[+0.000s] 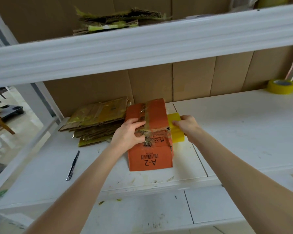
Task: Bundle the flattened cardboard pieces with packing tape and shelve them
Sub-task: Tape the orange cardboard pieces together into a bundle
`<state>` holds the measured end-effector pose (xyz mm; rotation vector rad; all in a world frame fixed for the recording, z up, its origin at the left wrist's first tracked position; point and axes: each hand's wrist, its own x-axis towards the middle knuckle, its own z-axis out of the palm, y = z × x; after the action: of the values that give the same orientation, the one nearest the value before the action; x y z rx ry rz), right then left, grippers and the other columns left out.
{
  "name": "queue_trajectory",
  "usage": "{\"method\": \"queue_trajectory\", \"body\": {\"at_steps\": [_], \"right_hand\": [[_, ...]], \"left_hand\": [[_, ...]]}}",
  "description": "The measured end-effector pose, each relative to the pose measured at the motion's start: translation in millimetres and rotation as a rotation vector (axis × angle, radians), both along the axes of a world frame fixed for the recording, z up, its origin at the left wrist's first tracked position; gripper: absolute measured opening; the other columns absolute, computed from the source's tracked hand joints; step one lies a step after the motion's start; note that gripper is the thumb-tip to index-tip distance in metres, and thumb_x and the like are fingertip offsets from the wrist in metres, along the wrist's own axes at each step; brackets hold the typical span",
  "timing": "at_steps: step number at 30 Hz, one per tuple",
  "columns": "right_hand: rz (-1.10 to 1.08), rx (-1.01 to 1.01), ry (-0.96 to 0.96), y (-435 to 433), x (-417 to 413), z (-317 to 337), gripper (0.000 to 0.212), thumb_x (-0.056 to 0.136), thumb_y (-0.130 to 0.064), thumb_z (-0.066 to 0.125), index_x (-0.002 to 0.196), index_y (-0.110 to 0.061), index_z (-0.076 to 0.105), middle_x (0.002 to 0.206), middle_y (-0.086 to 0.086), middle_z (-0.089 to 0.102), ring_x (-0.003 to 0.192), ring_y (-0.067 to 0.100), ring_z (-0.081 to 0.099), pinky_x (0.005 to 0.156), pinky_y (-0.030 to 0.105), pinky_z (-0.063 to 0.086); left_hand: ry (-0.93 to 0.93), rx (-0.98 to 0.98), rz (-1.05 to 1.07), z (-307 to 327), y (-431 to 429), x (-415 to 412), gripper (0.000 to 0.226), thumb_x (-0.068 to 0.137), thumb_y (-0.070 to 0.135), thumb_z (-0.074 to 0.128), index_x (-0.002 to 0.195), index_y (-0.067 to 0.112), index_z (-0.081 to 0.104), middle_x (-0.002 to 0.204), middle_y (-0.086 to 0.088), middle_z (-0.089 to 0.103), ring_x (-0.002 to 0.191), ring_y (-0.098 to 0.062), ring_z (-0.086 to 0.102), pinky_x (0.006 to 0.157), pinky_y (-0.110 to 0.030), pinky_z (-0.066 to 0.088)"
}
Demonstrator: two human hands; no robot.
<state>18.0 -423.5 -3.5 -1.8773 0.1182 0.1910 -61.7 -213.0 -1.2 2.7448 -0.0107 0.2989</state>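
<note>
on a scuffed white shelf board (235, 132), the orange flattened cardboard bundle (156, 115) lies flat mid-shelf. its long axis runs front to back, with the "a-2" label nearest the person. the left hand (127, 134) grips its taped middle. the right hand (187, 124) pinches a yellow packing tape roll (177, 135) at its right edge. a taped brown cardboard stack (98, 119) sits just left, and a black utility knife (73, 166) lies front left.

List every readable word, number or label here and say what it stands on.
"A-2": on the orange cardboard, upside down to the camera, under a barcode.
"www.": beside the left hand, on the same cardboard; the rest is blurred.
Barcode digits, round stamps: too small to read.
</note>
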Motion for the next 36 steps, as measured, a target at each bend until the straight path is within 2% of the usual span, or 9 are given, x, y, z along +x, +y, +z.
{"method": "queue_trajectory", "body": {"at_steps": [7, 11, 17, 20, 24, 26, 28, 32, 36], "right_hand": [[-0.193, -0.06, -0.211, -32, 0, 24, 0.022, 0.083, -0.011, 0.058, 0.104, -0.007, 0.065, 0.079, 0.006, 0.056, 0.068, 0.021, 0.051, 0.058, 0.028, 0.04], [-0.172, -0.094, -0.29, -46, -8, 44, 0.015, 0.079, -0.014, 0.06, 0.09, -0.004, 0.063, 0.071, 0.004, 0.051, 0.066, 0.022, 0.047, 0.056, 0.028, 0.036], [-0.006, -0.089, -0.374, -54, -32, 61, 0.019, 0.078, -0.01, 0.063, 0.094, -0.003, 0.068, 0.077, 0.008, 0.059, 0.071, 0.021, 0.053, 0.061, 0.029, 0.041], [0.087, -0.132, -0.403, -49, -45, 72, 0.022, 0.079, -0.012, 0.064, 0.098, -0.002, 0.068, 0.08, 0.011, 0.059, 0.072, 0.021, 0.052, 0.062, 0.031, 0.039], [0.193, -0.24, -0.52, -42, -65, 90, 0.018, 0.077, -0.015, 0.063, 0.093, -0.009, 0.07, 0.079, 0.012, 0.063, 0.072, 0.022, 0.055, 0.061, 0.032, 0.042], [0.257, -0.262, -0.565, -35, -75, 98, 0.018, 0.077, -0.016, 0.063, 0.092, -0.014, 0.072, 0.083, 0.012, 0.067, 0.076, 0.022, 0.06, 0.062, 0.034, 0.047], [0.311, -0.277, -0.585, -26, -85, 102, 0.023, 0.077, -0.018, 0.064, 0.098, -0.02, 0.073, 0.088, 0.006, 0.07, 0.083, 0.021, 0.063, 0.07, 0.038, 0.053], [0.386, -0.255, -0.579, -16, -96, 102, 0.023, 0.081, -0.018, 0.066, 0.103, -0.022, 0.072, 0.094, 0.002, 0.071, 0.089, 0.019, 0.065, 0.078, 0.042, 0.056], [0.452, -0.052, -0.517, -13, -102, 96, 0.033, 0.085, -0.031, 0.072, 0.115, -0.017, 0.068, 0.102, -0.001, 0.071, 0.092, 0.014, 0.068, 0.081, 0.033, 0.058]], "left_hand": [[-0.09, 0.239, -0.06, -6, -44, 2, 0.048, 0.092, 0.033, 0.052, 0.138, 0.041, 0.045, 0.149, 0.0, 0.036, 0.139, -0.02, 0.027, 0.106, -0.047, 0.033], [-0.076, 0.311, -0.065, -6, -63, 9, 0.047, 0.093, 0.033, 0.048, 0.138, 0.042, 0.042, 0.148, 0.002, 0.035, 0.139, -0.02, 0.025, 0.103, -0.047, 0.035], [-0.033, 0.285, -0.003, -3, -46, 2, 0.052, 0.094, 0.035, 0.049, 0.143, 0.042, 0.035, 0.153, 0.0, 0.031, 0.141, -0.021, 0.024, 0.106, -0.05, 0.035], [0.004, 0.12, -0.009, 13, -44, -5, 0.06, 0.093, 0.04, 0.052, 0.148, 0.035, 0.028, 0.155, -0.003, 0.027, 0.141, -0.023, 0.027, 0.11, -0.049, 0.031], [-0.257, -0.544, 0.062, 49, -43, -18, 0.053, 0.093, 0.04, 0.055, 0.142, 0.023, 0.042, 0.138, 0.005, 0.051, 0.124, -0.012, 0.049, 0.095, -0.021, 0.036], [-0.263, -0.754, 0.02, 67, -44, -25, 0.057, 0.088, 0.045, 0.061, 0.138, 0.022, 0.047, 0.126, 0.009, 0.056, 0.114, -0.006, 0.053, 0.09, -0.017, 0.036], [-0.246, -0.729, -0.039, 77, -46, -32, 0.053, 0.083, 0.044, 0.068, 0.13, 0.022, 0.056, 0.116, 0.011, 0.062, 0.105, -0.003, 0.057, 0.089, -0.018, 0.042], [-0.362, -0.604, 0.028, 77, -47, -41, 0.004, 0.081, 0.03, 0.073, 0.081, 0.035, 0.072, 0.077, 0.016, 0.07, 0.083, -0.006, 0.066, 0.081, -0.026, 0.053], [-0.423, -0.779, 0.121, 76, -44, -47, 0.012, 0.084, 0.028, 0.07, 0.073, 0.029, 0.071, 0.071, 0.005, 0.072, 0.067, -0.009, 0.07, 0.072, -0.036, 0.06]]}}
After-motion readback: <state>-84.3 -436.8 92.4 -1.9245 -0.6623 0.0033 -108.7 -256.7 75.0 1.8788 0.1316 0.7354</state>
